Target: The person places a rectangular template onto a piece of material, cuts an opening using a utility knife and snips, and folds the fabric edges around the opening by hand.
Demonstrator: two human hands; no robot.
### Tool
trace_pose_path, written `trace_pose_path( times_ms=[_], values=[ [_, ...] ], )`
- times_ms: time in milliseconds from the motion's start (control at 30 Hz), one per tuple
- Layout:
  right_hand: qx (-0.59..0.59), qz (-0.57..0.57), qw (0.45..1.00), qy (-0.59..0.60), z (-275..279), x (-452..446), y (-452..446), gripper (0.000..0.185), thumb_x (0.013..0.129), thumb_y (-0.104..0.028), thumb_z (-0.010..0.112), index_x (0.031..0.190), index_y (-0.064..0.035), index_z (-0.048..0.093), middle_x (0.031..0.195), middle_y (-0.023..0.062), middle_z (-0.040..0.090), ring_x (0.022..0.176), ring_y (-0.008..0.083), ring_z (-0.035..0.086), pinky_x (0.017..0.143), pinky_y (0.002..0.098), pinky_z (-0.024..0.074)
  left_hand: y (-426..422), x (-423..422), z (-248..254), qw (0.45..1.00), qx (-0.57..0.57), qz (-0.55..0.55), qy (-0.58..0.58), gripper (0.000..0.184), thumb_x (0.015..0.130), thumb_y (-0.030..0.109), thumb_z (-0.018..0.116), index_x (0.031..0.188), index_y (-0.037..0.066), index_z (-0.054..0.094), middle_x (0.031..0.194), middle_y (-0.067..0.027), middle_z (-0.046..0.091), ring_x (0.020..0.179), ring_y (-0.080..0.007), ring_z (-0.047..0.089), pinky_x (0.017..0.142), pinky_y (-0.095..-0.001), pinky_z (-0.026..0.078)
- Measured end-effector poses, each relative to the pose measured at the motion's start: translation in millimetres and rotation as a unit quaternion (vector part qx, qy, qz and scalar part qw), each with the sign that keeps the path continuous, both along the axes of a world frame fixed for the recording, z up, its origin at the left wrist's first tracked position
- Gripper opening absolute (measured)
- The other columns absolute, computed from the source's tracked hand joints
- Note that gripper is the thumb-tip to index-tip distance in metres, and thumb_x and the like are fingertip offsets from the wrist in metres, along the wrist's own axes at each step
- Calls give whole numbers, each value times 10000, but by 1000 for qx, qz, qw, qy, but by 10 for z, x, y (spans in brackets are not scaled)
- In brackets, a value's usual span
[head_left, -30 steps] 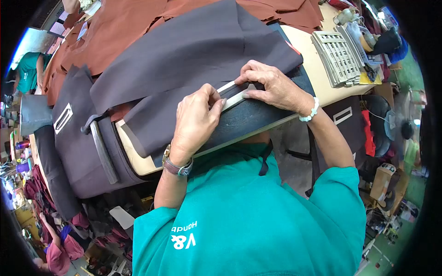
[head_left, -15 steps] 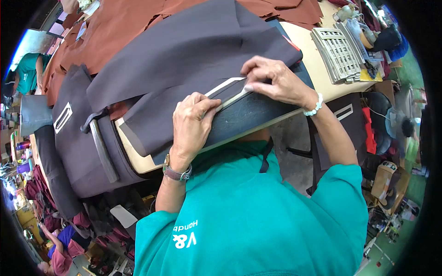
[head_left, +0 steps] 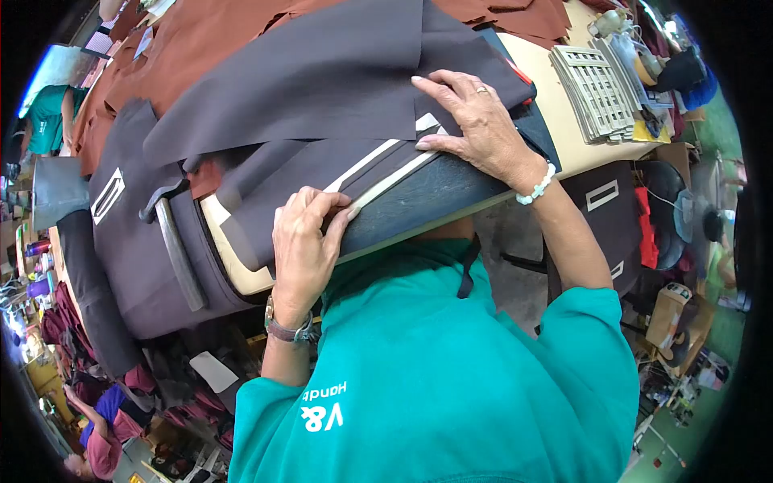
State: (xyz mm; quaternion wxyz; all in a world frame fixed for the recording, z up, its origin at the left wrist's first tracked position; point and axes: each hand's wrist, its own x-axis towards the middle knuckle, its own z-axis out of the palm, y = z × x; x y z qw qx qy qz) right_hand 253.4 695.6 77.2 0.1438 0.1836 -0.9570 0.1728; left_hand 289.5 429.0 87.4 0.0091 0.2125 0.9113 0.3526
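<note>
A dark grey-brown sheet of leather-like material (head_left: 266, 189) lies over a dark blue-black board (head_left: 427, 197), with two pale strips (head_left: 394, 179) along its near edge. My left hand (head_left: 310, 241) pinches that edge at the strips' left end, thumb and fingertips together. My right hand (head_left: 487, 133) lies at the strips' right end, thumb and fingers apart and resting on the sheet. A small white patch (head_left: 427, 122) shows beside its fingers. Farther back, a larger dark flap (head_left: 322, 80) is folded over the sheet.
To the left, a hammer (head_left: 177, 249) rests on more dark material. Rust-brown sheets (head_left: 193, 56) are spread at the back. Pale slotted frames (head_left: 594, 92) are stacked at the right. People (head_left: 50, 117) are at the far left.
My left hand has slid left and down along the edge. My right hand has gone from curled fingers at the strip to spread fingers on the sheet, showing more of the pale strips.
</note>
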Motion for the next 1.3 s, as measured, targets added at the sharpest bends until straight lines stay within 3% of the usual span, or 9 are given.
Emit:
trace_pose_path(
  times_ms=[267,500,733,867,1067,1100,1167,1233,1300],
  values=[
    [-34,102,994,21,-144,68,-769,683,720,-446,671,1301,-150,468,1238,124,469,1171,321,431,999,426,334,-1,34,-28,998,0,8,59,113,744,135,700,813,69,638,751,-46,535,738,-219,522,638,-336,347],
    [1,28,999,17,-52,48,-377,721,685,-401,718,1310,-149,460,1252,116,464,1171,319,430,995,418,338,-217,150,-53,997,24,48,56,130,724,121,716,805,59,636,761,-58,522,742,-231,515,669,-344,384],
    [-47,126,991,8,-91,90,-868,619,718,-383,689,1255,-148,494,1180,103,488,1143,289,448,967,422,343,-212,143,-79,996,39,48,62,128,719,112,718,791,56,628,773,-61,523,757,-231,517,672,-342,384],
    [-45,152,987,-29,-117,106,-914,662,718,-360,695,1299,-143,465,1249,101,467,1174,298,428,997,431,320,-221,138,-81,995,28,48,80,165,704,99,737,799,11,635,767,-87,548,724,-228,543,644,-328,422],
    [-101,198,973,-65,-36,53,-785,768,655,-423,747,1278,-73,467,1248,144,469,1195,332,420,1004,454,320,-331,141,-32,996,59,47,42,258,699,166,744,892,27,643,873,-97,567,834,-261,543,749,-367,428],
    [-109,205,970,-71,-16,34,-769,766,658,-422,747,1275,-64,469,1244,151,473,1194,336,421,1004,456,321,-396,113,-7,994,17,69,84,348,705,183,745,983,8,631,961,-127,583,914,-283,553,808,-378,442],
    [-184,170,957,-147,56,-45,-751,556,757,-271,701,1221,-23,521,1215,168,517,1158,329,466,988,400,360,-546,38,-36,976,-12,148,162,366,728,178,728,1031,7,617,1008,-137,588,960,-288,553,826,-379,441],
    [-185,148,963,-130,72,-165,-818,422,794,-238,650,1142,-19,558,1123,132,560,1040,317,525,901,389,424,-652,17,-94,971,-47,169,162,322,761,151,689,1044,15,617,1015,-134,591,962,-290,556,839,-384,435],
    [-121,172,978,0,60,-237,-981,317,767,-160,647,1051,-29,599,1044,110,587,956,303,554,844,382,456,-684,7,-92,970,-77,172,155,281,774,134,670,1026,19,624,990,-126,594,938,-286,558,830,-380,432]
  ],
)
